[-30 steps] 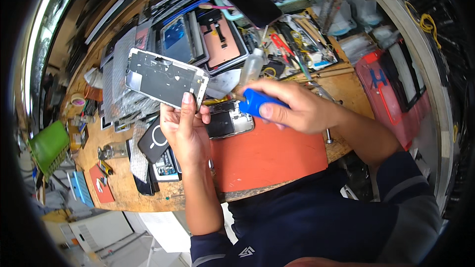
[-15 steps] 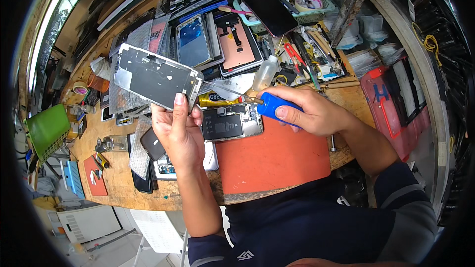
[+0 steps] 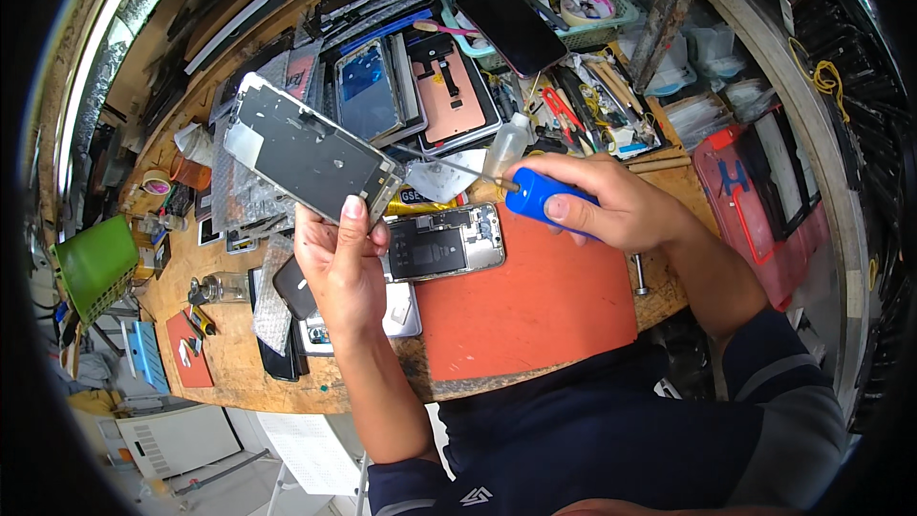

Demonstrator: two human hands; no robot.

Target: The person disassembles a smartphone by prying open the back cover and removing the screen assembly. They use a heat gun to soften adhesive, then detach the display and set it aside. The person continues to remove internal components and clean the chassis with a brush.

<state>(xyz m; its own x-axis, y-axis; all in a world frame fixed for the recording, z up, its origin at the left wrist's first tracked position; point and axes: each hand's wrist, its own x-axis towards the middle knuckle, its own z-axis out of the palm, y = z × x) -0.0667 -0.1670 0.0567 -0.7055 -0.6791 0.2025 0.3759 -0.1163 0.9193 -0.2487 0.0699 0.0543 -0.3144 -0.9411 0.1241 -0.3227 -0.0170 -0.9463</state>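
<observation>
My left hand (image 3: 346, 263) grips a phone screen panel (image 3: 310, 148) by its lower edge, thumb on top. The panel is raised and tilted, its dark grey inner side with silver patches facing me. In my right hand (image 3: 602, 205) is a blue-handled tool (image 3: 549, 199), fingers wrapped round the handle. Its long thin metal shaft points left to the panel's right end; whether the tip touches cannot be made out. Below lies an opened phone body (image 3: 444, 242), battery and boards showing, partly on an orange mat (image 3: 525, 296).
Behind the hands are stacked phone and tablet parts (image 3: 368, 91), a clear squeeze bottle (image 3: 506, 145), a tool tray (image 3: 602, 100) and a green basket (image 3: 602, 31) with a black phone (image 3: 511, 27) on it. A small metal post (image 3: 640, 274) stands right of the mat.
The tool has shifted slightly right with my right hand. The panel's right end has tipped lower, and the whole scene has moved a little with my head.
</observation>
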